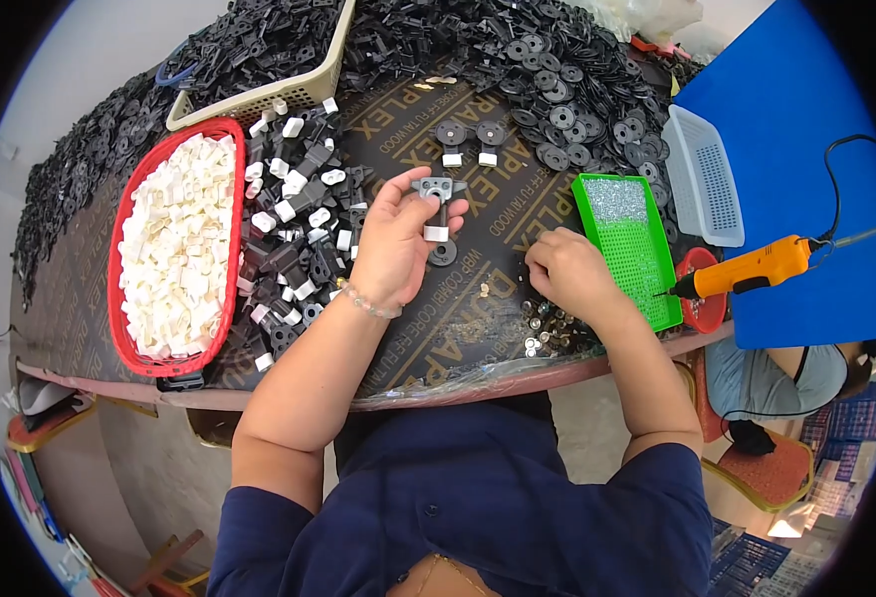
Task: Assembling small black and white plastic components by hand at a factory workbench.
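Observation:
My left hand (390,234) grips a dark grey plastic bracket (441,188) with a round hole, a flat flanged top and a white block at its lower end; the thumb presses on its face. Just below those fingers a black disc (443,253) lies on the table. My right hand (569,271) rests low over the table with its fingers curled down, and its fingertips are hidden. Close by it, toward me, lie several small shiny metal pieces (547,333). Farther off stand two black disc parts with white ends (451,136), side by side.
At left is a red basket (238,239) of white pieces, beside a pile of black parts with white caps (299,199). A beige crate (333,70) and heaps of black discs (562,119) lie behind. Rightward are a green tray (617,242) of screws, a white basket (702,174) and an orange electric screwdriver (757,269).

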Available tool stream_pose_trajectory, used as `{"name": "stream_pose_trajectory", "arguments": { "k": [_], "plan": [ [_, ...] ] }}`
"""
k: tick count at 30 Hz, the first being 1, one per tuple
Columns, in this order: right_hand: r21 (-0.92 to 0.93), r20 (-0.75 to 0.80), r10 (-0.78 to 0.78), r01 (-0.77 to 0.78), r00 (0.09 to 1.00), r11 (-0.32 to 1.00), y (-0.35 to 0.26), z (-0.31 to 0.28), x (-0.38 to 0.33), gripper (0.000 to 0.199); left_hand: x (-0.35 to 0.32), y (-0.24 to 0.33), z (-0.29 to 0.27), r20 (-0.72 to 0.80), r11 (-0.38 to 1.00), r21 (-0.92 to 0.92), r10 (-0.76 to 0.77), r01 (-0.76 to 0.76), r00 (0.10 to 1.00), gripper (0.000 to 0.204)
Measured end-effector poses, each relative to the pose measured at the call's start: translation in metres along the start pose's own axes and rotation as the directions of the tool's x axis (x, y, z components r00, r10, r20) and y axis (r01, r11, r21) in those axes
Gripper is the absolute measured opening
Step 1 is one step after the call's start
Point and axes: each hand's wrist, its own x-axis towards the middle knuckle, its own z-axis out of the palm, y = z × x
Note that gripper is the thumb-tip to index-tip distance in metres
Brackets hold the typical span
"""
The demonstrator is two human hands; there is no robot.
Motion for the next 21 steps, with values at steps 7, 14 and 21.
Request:
{"name": "stream_pose_trajectory", "arguments": {
  "k": [7,14,21],
  "plan": [
    [0.672,0.077,0.333,-0.296,0.940,0.679,-0.022,-0.026,0.034,0.005,-0.005,-0.010,0.003,0.119,0.979,0.178,-0.123,0.101,0.985,0.046],
    [0.576,0.069,0.144,-0.158,0.987,0.802,-0.035,-0.028,0.070,0.009,-0.004,-0.015,-0.003,0.139,0.955,0.261,-0.184,0.143,0.973,0.043],
    [0.394,-0.203,0.175,-0.084,0.963,0.915,-0.027,-0.028,0.091,0.017,0.007,0.003,-0.009,0.012,0.991,0.113,-0.080,0.078,0.997,0.037]
  ]
}}
